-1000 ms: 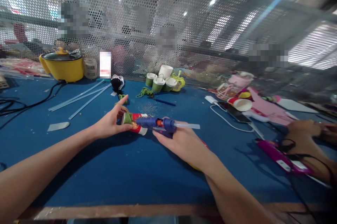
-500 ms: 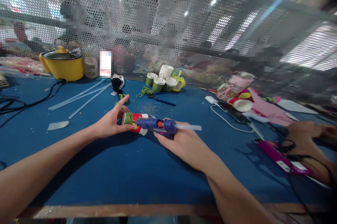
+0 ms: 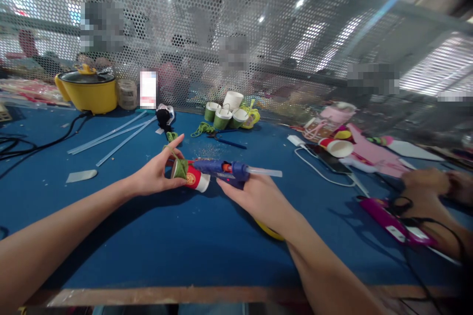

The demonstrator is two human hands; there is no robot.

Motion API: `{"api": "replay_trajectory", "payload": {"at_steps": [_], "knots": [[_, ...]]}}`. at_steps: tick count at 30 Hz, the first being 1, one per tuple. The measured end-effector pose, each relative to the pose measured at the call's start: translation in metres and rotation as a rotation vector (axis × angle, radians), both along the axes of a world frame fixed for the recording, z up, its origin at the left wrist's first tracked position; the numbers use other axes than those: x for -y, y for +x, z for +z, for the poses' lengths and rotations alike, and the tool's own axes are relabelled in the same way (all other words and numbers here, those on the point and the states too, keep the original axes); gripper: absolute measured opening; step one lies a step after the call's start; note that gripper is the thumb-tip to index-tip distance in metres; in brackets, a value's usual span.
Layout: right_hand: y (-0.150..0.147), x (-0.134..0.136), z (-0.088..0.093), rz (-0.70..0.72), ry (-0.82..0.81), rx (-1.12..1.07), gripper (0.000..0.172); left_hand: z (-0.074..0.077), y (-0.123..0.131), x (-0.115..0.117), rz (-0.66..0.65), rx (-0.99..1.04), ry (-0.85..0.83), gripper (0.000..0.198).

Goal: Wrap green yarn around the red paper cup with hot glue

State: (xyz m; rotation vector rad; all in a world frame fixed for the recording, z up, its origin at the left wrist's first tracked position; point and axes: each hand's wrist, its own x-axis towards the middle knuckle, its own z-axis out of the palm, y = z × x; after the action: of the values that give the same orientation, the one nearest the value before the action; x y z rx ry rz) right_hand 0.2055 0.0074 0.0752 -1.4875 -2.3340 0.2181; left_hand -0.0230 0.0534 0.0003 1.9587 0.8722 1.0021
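A red paper cup (image 3: pixel 192 179), partly wrapped in green yarn, is gripped by my left hand (image 3: pixel 155 171), with the thumb below it and the index finger pointing up and away. Loose green yarn rises from the wrapped end toward that finger. My right hand (image 3: pixel 258 196) is closed round a blue glue gun (image 3: pixel 221 169); its handle is mostly hidden by the palm. A clear glue stick (image 3: pixel 266 172) pokes out of the gun's back end. The nozzle is close to the cup's upper side beside the yarn; I cannot tell whether it touches.
Green-wrapped cups (image 3: pixel 222 119) stand at the back, near pliers (image 3: pixel 231 143). Glue sticks (image 3: pixel 111 132) lie left, before a yellow electric pot (image 3: pixel 90 93). Right are a phone (image 3: pixel 328 158), a purple power bank-like box (image 3: pixel 391 221) and another person's arm (image 3: pixel 428 192). A perforated metal screen (image 3: pixel 199 24) rises behind.
The cup has tilted and turned slightly in my left hand, showing more of its red side. The glue gun has shifted up a little, its nozzle now near the cup's top edge.
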Motion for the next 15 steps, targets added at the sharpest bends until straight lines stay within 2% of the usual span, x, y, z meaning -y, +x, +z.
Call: {"api": "replay_trajectory", "payload": {"at_steps": [4, 15], "knots": [[0.0004, -0.0019, -0.0005, -0.013, 0.024, 0.01, 0.013, 0.0012, 0.0006, 0.0009, -0.006, -0.003, 0.014, 0.092], [-0.0011, -0.0029, 0.0014, -0.073, -0.055, -0.024, 0.022, 0.0021, 0.001, 0.0017, -0.034, -0.013, 0.081, 0.094]]}}
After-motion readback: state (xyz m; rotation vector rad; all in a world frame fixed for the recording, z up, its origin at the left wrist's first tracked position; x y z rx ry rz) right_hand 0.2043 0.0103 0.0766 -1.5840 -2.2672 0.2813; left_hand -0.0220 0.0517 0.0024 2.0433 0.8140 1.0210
